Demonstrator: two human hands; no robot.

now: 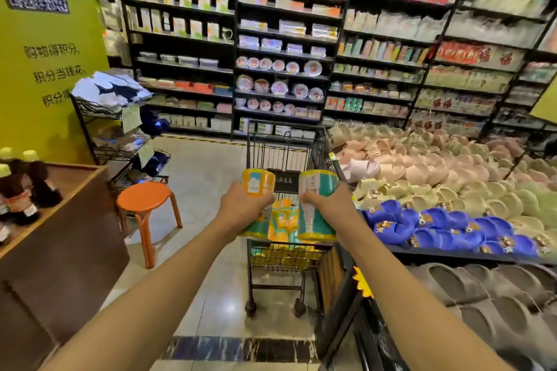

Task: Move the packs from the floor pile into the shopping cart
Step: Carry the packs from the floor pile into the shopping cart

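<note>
My left hand [241, 208] grips a yellow and teal pack [258, 182], held upright over the near end of the black wire shopping cart [280, 153]. My right hand [330, 205] grips a second pack [316, 208], mostly teal with a yellow rim, beside the first. Both packs hover above the cart's basket, where several more yellow and teal packs [284, 220] lie. The floor pile is out of view.
An orange stool [144, 199] stands left of the cart, beside a brown wooden counter [60, 220]. A low display of slippers [452, 178] runs along the cart's right side. Dark shelving [280, 69] fills the far wall. A wire rack [114, 135] stands at the left.
</note>
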